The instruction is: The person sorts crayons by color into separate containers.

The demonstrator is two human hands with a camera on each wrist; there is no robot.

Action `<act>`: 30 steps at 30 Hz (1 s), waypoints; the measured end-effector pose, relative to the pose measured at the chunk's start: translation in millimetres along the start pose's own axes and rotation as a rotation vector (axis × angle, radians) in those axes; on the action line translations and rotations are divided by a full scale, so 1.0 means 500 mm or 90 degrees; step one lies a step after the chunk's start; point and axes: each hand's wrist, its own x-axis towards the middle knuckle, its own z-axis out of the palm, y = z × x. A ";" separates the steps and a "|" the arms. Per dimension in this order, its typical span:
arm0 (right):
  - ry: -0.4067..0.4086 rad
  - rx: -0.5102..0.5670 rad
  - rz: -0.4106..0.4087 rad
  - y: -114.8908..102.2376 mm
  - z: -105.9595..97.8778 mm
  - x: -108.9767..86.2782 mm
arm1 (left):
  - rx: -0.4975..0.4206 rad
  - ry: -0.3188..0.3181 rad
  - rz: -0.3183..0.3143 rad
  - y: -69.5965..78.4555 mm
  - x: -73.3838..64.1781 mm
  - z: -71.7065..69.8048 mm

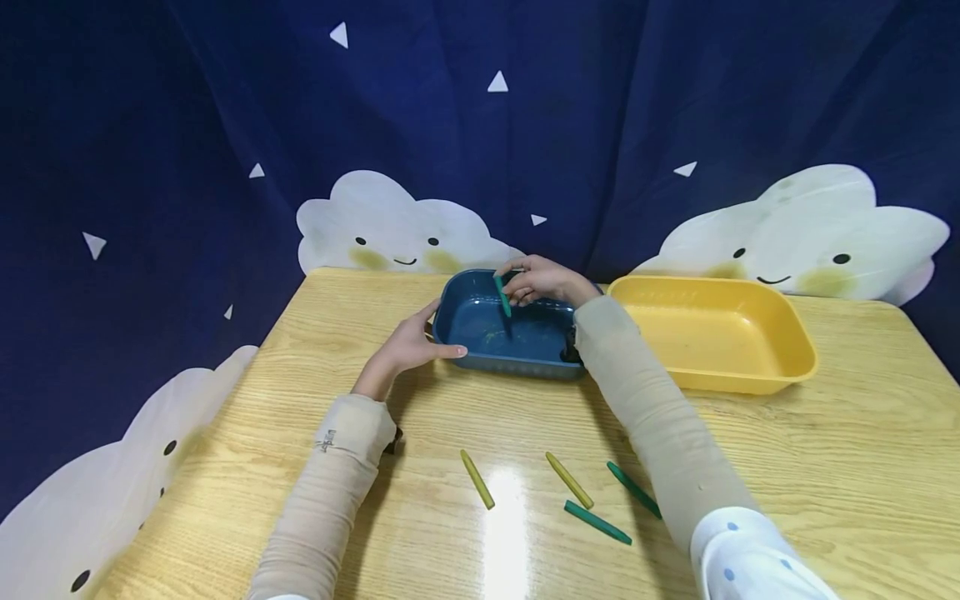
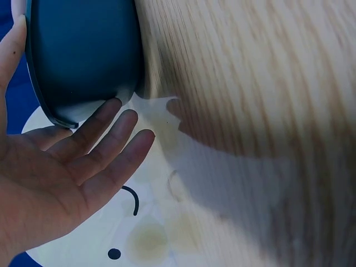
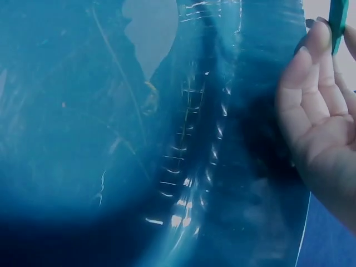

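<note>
Over the dark blue tub (image 1: pixel 517 367), my right hand (image 1: pixel 542 279) pinches a green crayon (image 1: pixel 502 297) between thumb and fingers, its lower end pointing down into the tub. In the right wrist view, part of that crayon (image 3: pixel 337 25) shows at the fingertips beside the tub's wall (image 3: pixel 250 183). My left hand (image 1: pixel 408 343) rests on the tub's left end, thumb along the near rim. Its fingers look fairly straight in the left wrist view, where the hand (image 2: pixel 72 161) touches the tub (image 2: pixel 83 50).
Right of the blue tub stands a yellow tub (image 1: pixel 720 382). On the wooden table (image 1: pixel 420 525) nearer me lie two yellow crayons, one to the left (image 1: pixel 477 480) and one further right (image 1: pixel 570 481), and two green crayons (image 1: pixel 597 522). A dark blue curtain (image 1: pixel 465 125) hangs behind the table.
</note>
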 end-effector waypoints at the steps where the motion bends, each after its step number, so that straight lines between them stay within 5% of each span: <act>1: -0.002 -0.006 0.003 0.001 0.001 0.000 | 0.000 0.000 -0.001 0.000 0.000 0.000; 13: 0.031 -0.001 0.014 -0.004 -0.001 -0.003 | 0.000 -0.004 -0.007 0.004 0.000 -0.001; 24: 0.099 0.045 -0.041 -0.100 -0.014 -0.055 | -0.015 -0.003 -0.003 0.002 0.002 -0.002; 30: 0.116 0.086 -0.060 -0.118 -0.018 -0.092 | -0.025 -0.009 -0.013 0.006 -0.001 0.000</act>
